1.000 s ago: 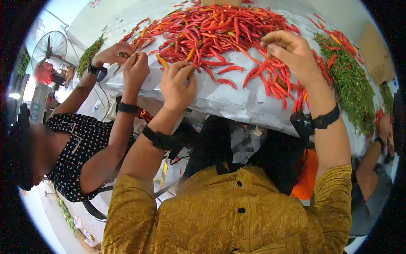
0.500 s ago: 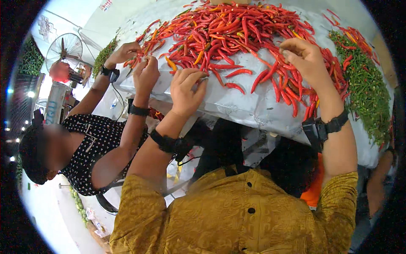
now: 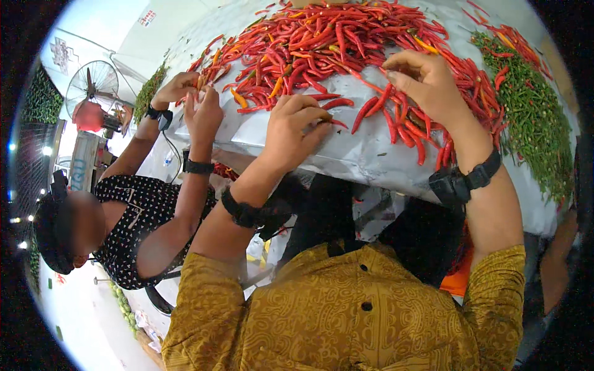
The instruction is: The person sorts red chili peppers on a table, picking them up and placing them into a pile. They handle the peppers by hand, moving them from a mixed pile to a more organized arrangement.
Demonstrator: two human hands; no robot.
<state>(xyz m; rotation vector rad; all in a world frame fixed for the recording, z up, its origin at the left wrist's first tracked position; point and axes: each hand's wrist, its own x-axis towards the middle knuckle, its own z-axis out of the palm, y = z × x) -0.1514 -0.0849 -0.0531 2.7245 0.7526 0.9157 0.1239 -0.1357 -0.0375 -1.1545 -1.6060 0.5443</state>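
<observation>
My left hand [image 3: 297,130] is at the near side of the red chilli pile [image 3: 334,31], fingers closed around the stem end of a red chilli [image 3: 339,123] by the table edge. My right hand [image 3: 421,83] hovers farther right over loose chillies [image 3: 402,123], its fingers curved and apart, with nothing visible between them. The chillies, mostly red with a few orange, lie on a white-covered table [image 3: 371,154].
A co-worker [image 3: 142,229] in dark patterned clothing sits at my left, both hands [image 3: 204,108] at the pile's left end. Green chilli heaps [image 3: 532,117] line the right side and far left. Another person's arm [image 3: 557,266] is at far right. A fan [image 3: 93,86] stands beyond the co-worker.
My left hand has moved right onto the chilli by the edge and closed on it. My right hand stays over the right part of the pile. The view has shifted slightly.
</observation>
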